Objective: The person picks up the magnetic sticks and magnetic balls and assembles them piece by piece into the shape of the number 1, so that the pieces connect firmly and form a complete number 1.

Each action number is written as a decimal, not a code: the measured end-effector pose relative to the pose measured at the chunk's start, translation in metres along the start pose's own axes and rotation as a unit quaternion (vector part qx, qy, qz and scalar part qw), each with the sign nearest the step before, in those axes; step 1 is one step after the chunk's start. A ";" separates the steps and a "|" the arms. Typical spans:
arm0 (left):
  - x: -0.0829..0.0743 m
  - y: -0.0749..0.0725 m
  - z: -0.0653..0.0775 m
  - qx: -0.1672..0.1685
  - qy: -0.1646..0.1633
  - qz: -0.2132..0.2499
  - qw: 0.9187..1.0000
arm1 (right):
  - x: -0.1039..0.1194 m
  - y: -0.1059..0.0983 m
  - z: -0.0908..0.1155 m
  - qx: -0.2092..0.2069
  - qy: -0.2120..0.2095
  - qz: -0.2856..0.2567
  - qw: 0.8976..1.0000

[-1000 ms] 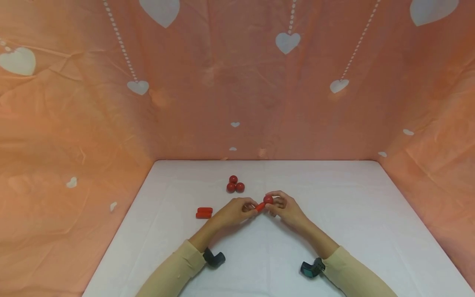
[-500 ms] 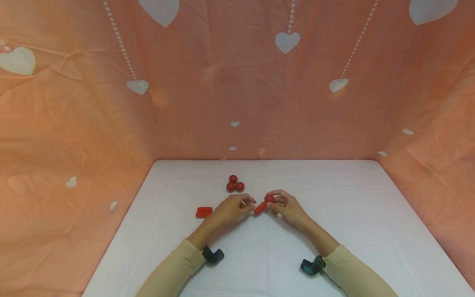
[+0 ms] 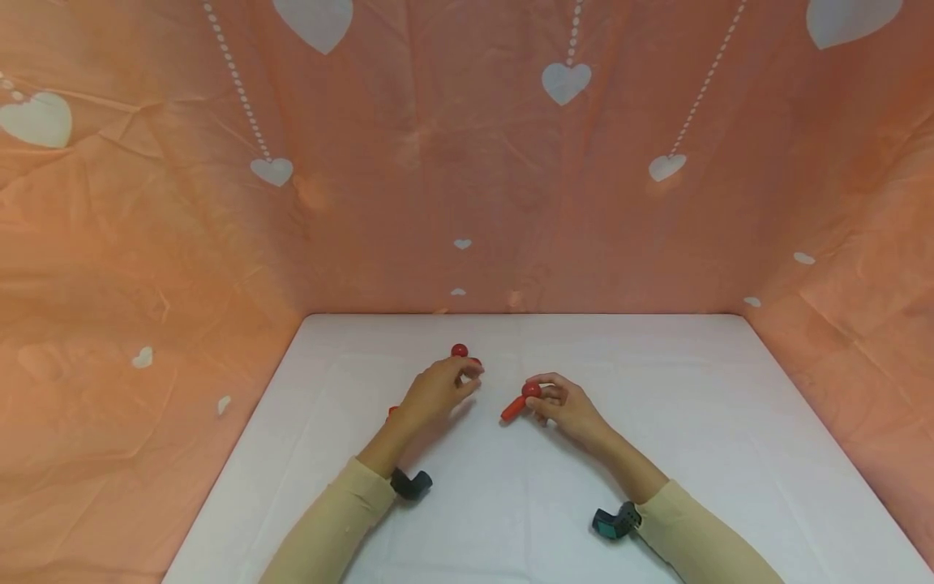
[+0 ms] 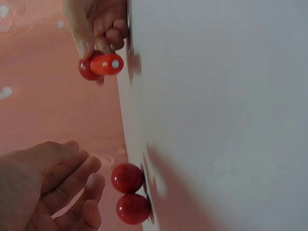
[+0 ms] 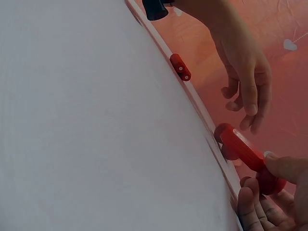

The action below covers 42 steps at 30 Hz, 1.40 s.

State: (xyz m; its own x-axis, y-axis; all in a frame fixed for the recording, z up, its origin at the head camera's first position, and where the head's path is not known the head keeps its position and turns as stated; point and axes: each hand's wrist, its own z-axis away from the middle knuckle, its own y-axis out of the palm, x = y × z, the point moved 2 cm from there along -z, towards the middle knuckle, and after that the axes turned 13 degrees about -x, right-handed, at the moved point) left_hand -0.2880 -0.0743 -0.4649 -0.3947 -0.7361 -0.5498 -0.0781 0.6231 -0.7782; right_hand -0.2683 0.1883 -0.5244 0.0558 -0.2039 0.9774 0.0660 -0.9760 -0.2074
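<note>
In the head view my right hand [image 3: 572, 412] pinches a red ball [image 3: 531, 390] between thumb and fingers. A red rod [image 3: 513, 409] sticks out from that ball toward the lower left; in the left wrist view a pale round spot shows on its free end. My left hand [image 3: 435, 391] holds nothing, its fingers loosely bent above a group of red balls [image 3: 459, 350], which it partly covers. Two of those balls [image 4: 127, 178] lie side by side near its fingertips in the left wrist view. Whether a finger touches them I cannot tell.
Two more red rods [image 5: 180, 67] lie together on the white table [image 3: 700, 422], mostly hidden behind my left arm in the head view. Dark wrist cameras [image 3: 616, 521] hang under both forearms. An orange curtain with pale hearts [image 3: 566, 83] encloses the table.
My left hand has let go of the rod and moved up and left to the loose balls. The rod stays on the ball in my right hand, which has barely moved.
</note>
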 end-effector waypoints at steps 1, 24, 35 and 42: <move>0.001 -0.001 -0.002 -0.004 0.003 -0.005 1.000 | 0.000 0.000 0.000 0.000 -0.001 0.000 1.000; 0.019 0.010 -0.032 -0.021 0.049 -0.104 0.993 | 0.004 -0.001 0.004 -0.005 0.024 0.013 1.000; 0.020 0.015 -0.037 -0.008 0.064 -0.122 0.990 | 0.002 -0.001 0.004 -0.006 0.024 0.013 1.000; 0.020 0.019 -0.039 -0.008 0.067 -0.132 0.989 | 0.003 0.000 0.005 -0.007 0.032 0.009 0.999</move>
State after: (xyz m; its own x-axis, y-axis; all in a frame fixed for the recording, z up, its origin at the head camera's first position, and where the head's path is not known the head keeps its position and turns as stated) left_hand -0.3333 -0.0671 -0.4791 -0.4757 -0.8330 -0.2824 -0.2086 0.4188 -0.8838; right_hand -0.2635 0.1885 -0.5217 -0.0071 -0.2254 0.9742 0.0514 -0.9731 -0.2247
